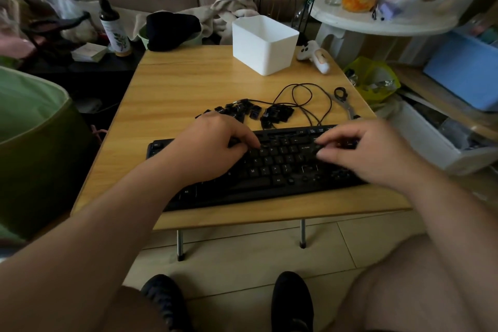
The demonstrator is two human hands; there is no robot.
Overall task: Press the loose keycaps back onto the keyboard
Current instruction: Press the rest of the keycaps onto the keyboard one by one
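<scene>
The wooden folding table [172, 83] carries everything, and the black keyboard [269, 170] lying along its near edge serves as the landmark. Most of the visible keys sit in place on it, though a few spots near its right end look like bare sockets; the blur there makes that uncertain. Just behind the keyboard, a heap of loose keycaps [242, 112] lies on the wood, so the job looks partly done at best, with a good number of caps yet to be seated.

The left hand [213, 143] rests over the keyboard's upper middle, fingers curled down with a fingertip pressing into the key rows; whether a cap sits under it I cannot tell. The right hand [358, 151] hovers over the keyboard's right section, motion-blurred, fingers bent toward the keys as if pinching or seating something small, but what it holds, if anything, cannot be made out.

Far behind the keyboard stands a white plastic bin [265, 44], with a white game controller [314, 58] to its right. The keyboard's black cable [301, 100] loops just behind the keyboard beside the keycap pile, and a key puller [343, 101] lies right of those loops. The cable tangles close to the caps and could snag a reaching hand.
</scene>
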